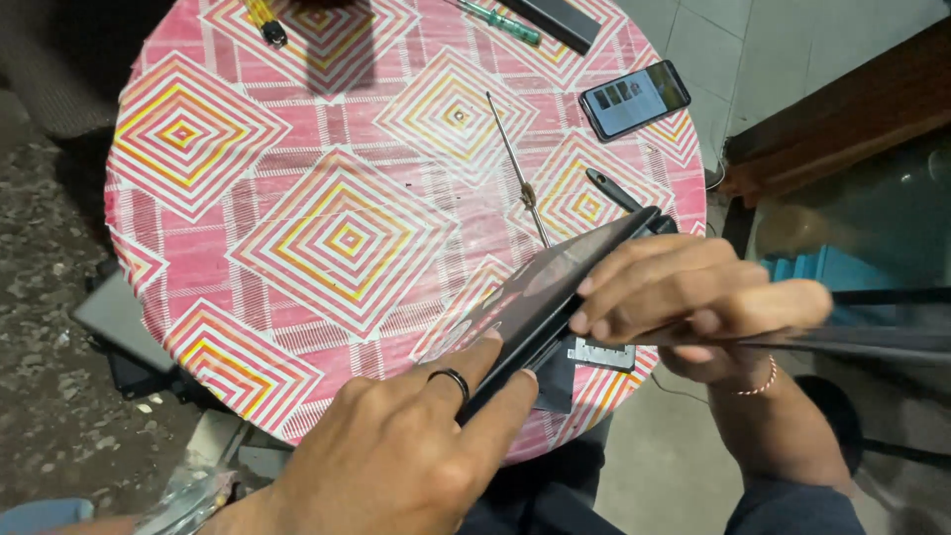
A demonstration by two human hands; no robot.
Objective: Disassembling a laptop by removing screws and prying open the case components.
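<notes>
A dark flat tablet-like device (555, 282) lies tilted at the near right edge of the round table (297, 218). My left hand (396, 446), wearing a dark ring, presses fingers against the device's near edge and glass. My right hand (684, 302), with a thin bracelet on the wrist, grips the device's right side from above. A small grey metal part (601, 353) shows under the device.
A long thin screwdriver shaft (517, 168) and a black-handled tool (614, 190) lie on the pink patterned cloth. A phone (634, 99) with a lit screen sits far right. A green-handled screwdriver (500, 22) and a yellow-handled tool (264, 20) rest at the far edge.
</notes>
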